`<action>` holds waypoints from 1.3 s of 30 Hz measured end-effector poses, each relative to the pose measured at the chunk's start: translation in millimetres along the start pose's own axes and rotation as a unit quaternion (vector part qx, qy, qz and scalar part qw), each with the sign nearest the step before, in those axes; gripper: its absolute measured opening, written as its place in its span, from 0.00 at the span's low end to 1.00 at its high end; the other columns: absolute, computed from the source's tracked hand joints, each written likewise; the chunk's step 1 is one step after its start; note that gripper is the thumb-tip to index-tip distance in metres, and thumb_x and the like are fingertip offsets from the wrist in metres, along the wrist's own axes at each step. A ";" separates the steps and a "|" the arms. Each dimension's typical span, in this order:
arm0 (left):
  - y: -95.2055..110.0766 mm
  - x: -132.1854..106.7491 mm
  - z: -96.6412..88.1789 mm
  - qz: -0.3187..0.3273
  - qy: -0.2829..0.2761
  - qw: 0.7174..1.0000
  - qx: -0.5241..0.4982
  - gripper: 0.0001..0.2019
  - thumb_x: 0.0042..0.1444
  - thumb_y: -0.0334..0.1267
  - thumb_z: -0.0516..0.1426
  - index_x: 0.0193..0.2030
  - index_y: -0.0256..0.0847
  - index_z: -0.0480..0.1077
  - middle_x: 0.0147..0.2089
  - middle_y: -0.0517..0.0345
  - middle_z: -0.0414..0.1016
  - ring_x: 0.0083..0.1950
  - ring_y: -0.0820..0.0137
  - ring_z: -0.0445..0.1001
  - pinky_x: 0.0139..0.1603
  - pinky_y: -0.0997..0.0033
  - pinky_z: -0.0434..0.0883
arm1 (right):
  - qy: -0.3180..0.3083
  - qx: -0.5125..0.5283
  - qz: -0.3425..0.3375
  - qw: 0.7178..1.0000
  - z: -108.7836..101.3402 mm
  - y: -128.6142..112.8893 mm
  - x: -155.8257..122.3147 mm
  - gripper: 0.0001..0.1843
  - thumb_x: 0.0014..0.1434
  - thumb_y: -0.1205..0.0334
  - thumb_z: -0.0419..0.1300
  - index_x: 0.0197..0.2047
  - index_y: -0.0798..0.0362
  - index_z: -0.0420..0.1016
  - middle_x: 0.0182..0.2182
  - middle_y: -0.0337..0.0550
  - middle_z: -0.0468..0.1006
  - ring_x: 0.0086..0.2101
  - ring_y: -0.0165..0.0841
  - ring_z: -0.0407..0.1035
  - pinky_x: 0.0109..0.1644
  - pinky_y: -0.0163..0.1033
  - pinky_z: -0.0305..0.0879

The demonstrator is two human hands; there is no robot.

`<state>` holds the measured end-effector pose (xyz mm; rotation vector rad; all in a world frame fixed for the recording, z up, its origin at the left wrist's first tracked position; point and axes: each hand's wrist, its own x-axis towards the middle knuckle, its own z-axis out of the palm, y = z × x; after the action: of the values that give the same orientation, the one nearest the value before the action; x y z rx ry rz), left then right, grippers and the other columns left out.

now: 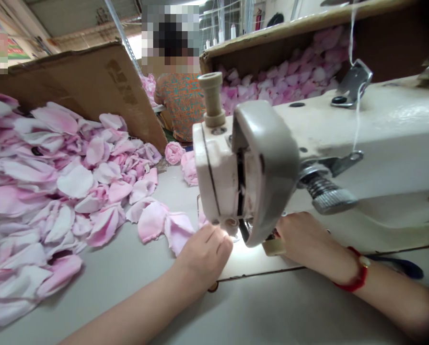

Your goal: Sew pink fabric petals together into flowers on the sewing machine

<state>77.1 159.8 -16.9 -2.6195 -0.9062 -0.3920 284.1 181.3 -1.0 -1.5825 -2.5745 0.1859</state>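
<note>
An industrial sewing machine head (246,163) in cream paint fills the middle right, its presser foot area (241,230) low over the bench. My left hand (203,256) rests at the foot's left, its curled fingers on pink-and-white fabric petals (176,230) that trail toward the needle. My right hand (302,237), wearing a red cord bracelet, lies on the other side, nearest a small cream piece (273,247). The machine hides its fingers. A large heap of loose petals (38,191) covers the bench at left.
Two rolled pink fabric flowers (174,152) sit beyond the machine on the grey bench (128,273). A cardboard sheet (88,96) stands behind the heap. A shelf bin (282,72) holds more petals. A co-worker in a patterned top (180,108) sits farther back.
</note>
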 end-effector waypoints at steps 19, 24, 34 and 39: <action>-43.2 -2.6 -23.1 0.123 0.038 0.987 -0.099 0.10 0.53 0.24 0.45 0.28 0.37 0.63 0.35 0.55 0.69 0.42 0.67 0.65 0.47 0.63 0.64 | 0.044 0.035 -0.145 0.988 13.9 -35.5 -18.7 0.10 0.58 0.63 0.48 0.27 0.51 0.65 0.21 0.35 0.72 0.22 0.29 0.64 0.24 0.38 0.42; -34.5 0.1 -25.4 0.076 -0.046 0.987 -0.132 0.11 0.54 0.27 0.43 0.30 0.37 0.65 0.31 0.55 0.69 0.34 0.70 0.65 0.37 0.70 0.65 | 0.034 0.046 -0.186 0.981 15.5 -25.6 -15.5 0.11 0.59 0.61 0.47 0.33 0.51 0.69 0.23 0.36 0.74 0.23 0.30 0.66 0.25 0.37 0.46; -23.6 -7.4 -3.2 -0.056 -0.078 0.977 -0.190 0.11 0.52 0.25 0.46 0.33 0.39 0.68 0.31 0.58 0.69 0.35 0.71 0.66 0.36 0.72 0.64 | -0.008 0.036 -0.133 0.990 17.1 -21.8 -8.9 0.11 0.55 0.60 0.50 0.35 0.53 0.72 0.25 0.42 0.75 0.26 0.35 0.68 0.28 0.37 0.53; -14.8 -8.3 -2.6 -0.071 -0.061 0.982 -0.162 0.10 0.52 0.30 0.49 0.39 0.42 0.68 0.36 0.57 0.69 0.36 0.69 0.65 0.38 0.68 0.64 | -0.015 0.091 -0.194 0.977 25.9 -44.2 -17.4 0.18 0.54 0.65 0.49 0.50 0.54 0.61 0.29 0.38 0.74 0.27 0.31 0.68 0.28 0.37 0.53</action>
<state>61.0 165.2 -14.3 -2.9084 -1.1598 -0.4521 248.9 144.8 -19.9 -1.0000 -2.7333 0.3967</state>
